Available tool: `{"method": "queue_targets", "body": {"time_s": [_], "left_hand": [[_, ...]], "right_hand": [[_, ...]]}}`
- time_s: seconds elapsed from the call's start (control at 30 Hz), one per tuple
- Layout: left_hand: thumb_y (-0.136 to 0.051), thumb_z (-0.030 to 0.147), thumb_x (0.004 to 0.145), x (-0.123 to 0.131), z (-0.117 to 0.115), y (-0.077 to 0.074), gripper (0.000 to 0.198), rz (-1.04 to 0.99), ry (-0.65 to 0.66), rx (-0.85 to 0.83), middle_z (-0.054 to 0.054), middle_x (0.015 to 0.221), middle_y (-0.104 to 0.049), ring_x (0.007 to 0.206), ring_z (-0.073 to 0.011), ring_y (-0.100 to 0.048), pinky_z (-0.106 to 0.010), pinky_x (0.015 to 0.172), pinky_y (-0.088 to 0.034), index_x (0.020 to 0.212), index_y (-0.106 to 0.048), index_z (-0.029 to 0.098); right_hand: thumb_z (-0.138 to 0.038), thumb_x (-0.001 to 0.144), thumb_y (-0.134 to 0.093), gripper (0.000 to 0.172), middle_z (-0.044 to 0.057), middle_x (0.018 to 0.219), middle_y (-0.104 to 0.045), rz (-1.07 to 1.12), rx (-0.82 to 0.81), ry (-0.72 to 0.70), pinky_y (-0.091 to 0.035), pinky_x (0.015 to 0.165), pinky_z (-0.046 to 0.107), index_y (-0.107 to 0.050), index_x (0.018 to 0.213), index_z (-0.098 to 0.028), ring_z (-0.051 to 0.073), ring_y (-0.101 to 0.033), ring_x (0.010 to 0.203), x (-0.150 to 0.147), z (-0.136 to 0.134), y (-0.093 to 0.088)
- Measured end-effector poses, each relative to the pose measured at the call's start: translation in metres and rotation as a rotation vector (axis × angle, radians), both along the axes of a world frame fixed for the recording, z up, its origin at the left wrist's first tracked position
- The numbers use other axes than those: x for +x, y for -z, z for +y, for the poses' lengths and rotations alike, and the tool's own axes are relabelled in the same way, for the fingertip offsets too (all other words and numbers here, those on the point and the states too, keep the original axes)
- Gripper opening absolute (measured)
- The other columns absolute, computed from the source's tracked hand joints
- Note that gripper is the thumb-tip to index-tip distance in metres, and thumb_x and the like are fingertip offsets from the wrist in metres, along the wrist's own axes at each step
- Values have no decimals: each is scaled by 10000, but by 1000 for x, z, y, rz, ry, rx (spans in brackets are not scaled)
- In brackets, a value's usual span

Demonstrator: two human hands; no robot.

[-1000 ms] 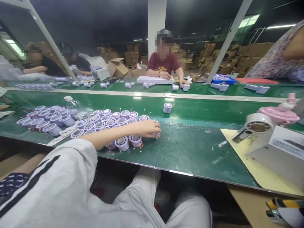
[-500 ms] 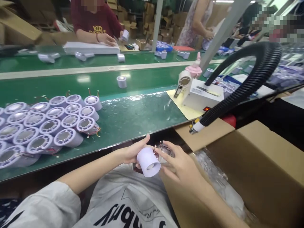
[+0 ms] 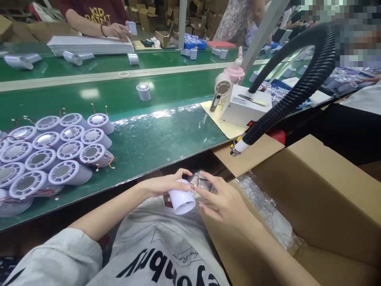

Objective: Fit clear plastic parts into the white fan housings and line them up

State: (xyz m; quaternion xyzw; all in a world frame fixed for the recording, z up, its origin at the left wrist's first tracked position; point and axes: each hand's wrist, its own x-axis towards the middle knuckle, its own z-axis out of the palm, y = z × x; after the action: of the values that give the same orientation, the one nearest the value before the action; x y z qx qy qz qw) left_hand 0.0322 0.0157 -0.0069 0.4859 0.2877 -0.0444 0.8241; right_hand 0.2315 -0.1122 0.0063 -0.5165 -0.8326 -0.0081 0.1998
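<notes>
My left hand (image 3: 166,185) is closed around a lavender cylindrical housing (image 3: 181,201), its open end tilted down toward me. Close beside it, my right hand (image 3: 224,199) has its fingers around a clear plastic piece (image 3: 203,181), which sits against the housing. Thin dark red wires (image 3: 196,180) run between the two parts at my fingertips. Both hands are over my lap, just below the bench edge. To the left on the bench stand several similar lavender housings (image 3: 70,172) with round silvery discs in their ends and wires sticking out.
A white box (image 3: 247,107) with a black corrugated hose (image 3: 312,87) stands on the bench at right, near a handheld fan (image 3: 222,89). An open carton (image 3: 336,198) with clear plastic parts (image 3: 264,206) lies at my right. Across the green conveyor (image 3: 104,95), a person in maroon works.
My left thumb has come down onto the housing, and my hands have brought the housing and clear piece closer together. The view has shifted slightly, moving the bench items leftward.
</notes>
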Motion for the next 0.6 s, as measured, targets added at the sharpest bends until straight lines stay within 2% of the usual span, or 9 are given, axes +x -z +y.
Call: {"method": "queue_targets", "body": {"time_s": [0.17, 0.23, 0.33, 0.43, 0.5, 0.6], "left_hand": [[-804, 371, 641, 7, -3, -2, 860, -2, 136, 113, -18, 1008, -570, 835, -146, -597, -274, 703, -453, 1290, -253, 251], [-801, 346, 649, 7, -6, -6, 932, -3, 198, 215, -34, 1055, -575, 860, -154, -590, -296, 736, -468, 1337, -178, 256], [-749, 369, 710, 4, -11, -16, 928, 33, 241, 437, -42, 1091, -591, 806, -147, -586, -305, 732, -471, 1384, -121, 260], [-721, 376, 735, 0, -14, -25, 799, 59, 141, 733, -41, 1064, -618, 795, -168, -601, -317, 737, -473, 1386, -276, 247], [-735, 377, 722, -2, -18, -26, 707, 35, 22, 896, -68, 1113, -630, 914, -213, -618, -347, 823, -474, 1339, -426, 222], [-796, 430, 653, -7, -30, -22, 705, -54, -136, 988, -103, 1184, -636, 1047, -250, -607, -362, 933, -455, 1268, -557, 179]], "right_hand": [[-278, 851, -582, 475, 178, 1430, -446, -125, -159, 47, -548, 684, 429, -557, 1323, -240, 298, -577, 926, -8, 10, -1], [-289, 854, -579, 403, 171, 1427, -452, -125, -241, 65, -547, 685, 446, -606, 1248, -209, 299, -583, 911, -8, 12, -1], [-228, 830, -609, 177, 128, 1387, -485, 22, -387, 55, -544, 777, 442, -684, 988, -197, 287, -579, 1001, -4, 13, 2], [-188, 791, -674, 58, 82, 1328, -511, 313, -502, 59, -511, 911, 400, -674, 844, -213, 258, -546, 1141, -1, 13, 2], [-258, 802, -687, 49, 73, 1287, -536, 494, -557, 80, -495, 953, 376, -663, 804, -215, 244, -554, 1157, -3, 10, -1], [-389, 906, -536, 249, 84, 1170, -611, 641, -560, 138, -516, 932, 377, -663, 772, -223, 244, -616, 1080, -7, -1, 1]]}}
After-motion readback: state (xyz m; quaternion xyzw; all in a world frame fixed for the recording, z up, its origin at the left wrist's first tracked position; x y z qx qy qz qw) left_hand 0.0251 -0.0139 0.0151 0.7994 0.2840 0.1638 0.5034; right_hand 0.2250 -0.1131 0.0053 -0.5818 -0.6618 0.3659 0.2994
